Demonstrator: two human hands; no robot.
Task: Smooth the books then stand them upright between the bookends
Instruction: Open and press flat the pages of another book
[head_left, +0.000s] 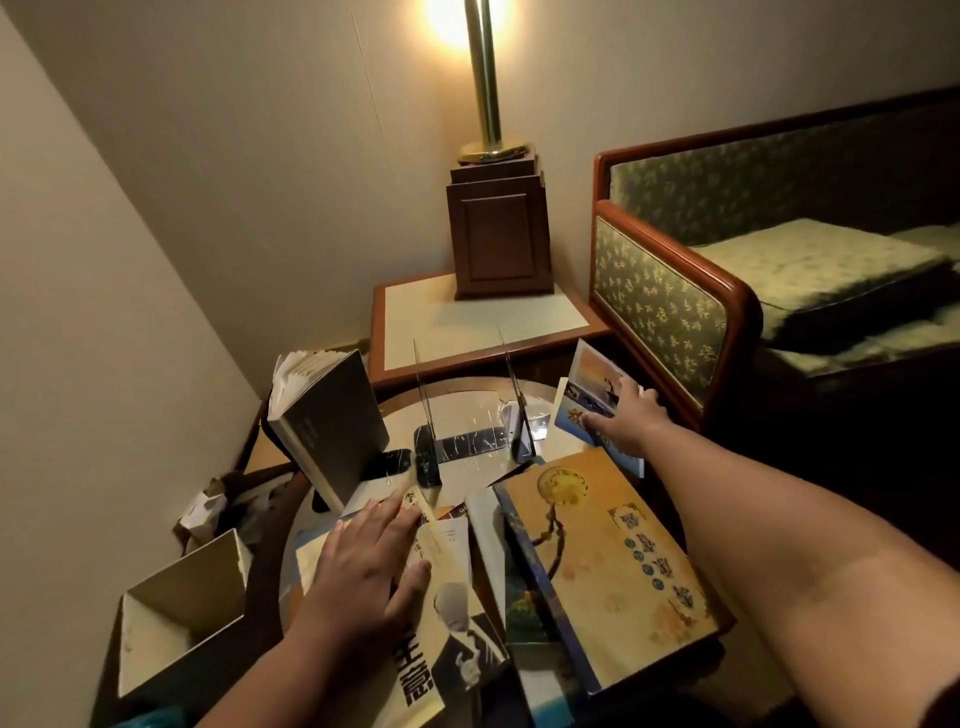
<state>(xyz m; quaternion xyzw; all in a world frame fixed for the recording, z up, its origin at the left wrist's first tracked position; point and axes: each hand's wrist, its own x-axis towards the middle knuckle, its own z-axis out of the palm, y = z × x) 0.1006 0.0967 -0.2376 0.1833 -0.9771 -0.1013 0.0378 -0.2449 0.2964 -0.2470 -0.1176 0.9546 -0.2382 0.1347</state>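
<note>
The slot between the left clear acrylic bookend (426, 415) and the right clear acrylic bookend (517, 405), at twelve o'clock on the round cream table (462, 410), stands open. A thick grey paperback (332, 421) leans in at ten, crowding the left side. The right hand (623, 421) grips a small sunset-cover book (592, 374) at two. A large orange book (613, 571) lies flat at four, and a cream paperback (457, 613) at six.
</note>
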